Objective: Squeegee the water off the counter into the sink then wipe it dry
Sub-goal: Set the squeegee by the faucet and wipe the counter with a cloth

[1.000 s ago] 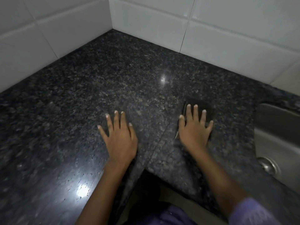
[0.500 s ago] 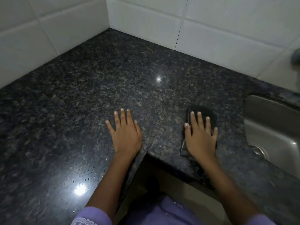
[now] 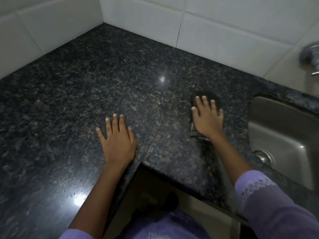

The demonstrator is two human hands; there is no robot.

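A dark speckled granite counter [image 3: 103, 87] fills the corner in front of me. My right hand [image 3: 207, 118] lies flat with spread fingers on a dark pad or cloth [image 3: 211, 95], pressing it onto the counter just left of the steel sink [image 3: 283, 135]. Most of the pad is hidden under the hand; a paler edge shows near my wrist. My left hand [image 3: 117, 142] rests flat on the bare counter, fingers apart, holding nothing. Small water specks glint on the counter near the front left.
White tiled walls [image 3: 224, 31] close the counter at the back and left. A metal tap [image 3: 310, 56] sticks out at the far right above the sink, whose drain [image 3: 264, 156] shows. The counter front has an inner corner notch by my body.
My right hand has slid the dark pad to the right, closer to the sink. The view has shifted so more of the sink and the tap show. The left hand stays flat.
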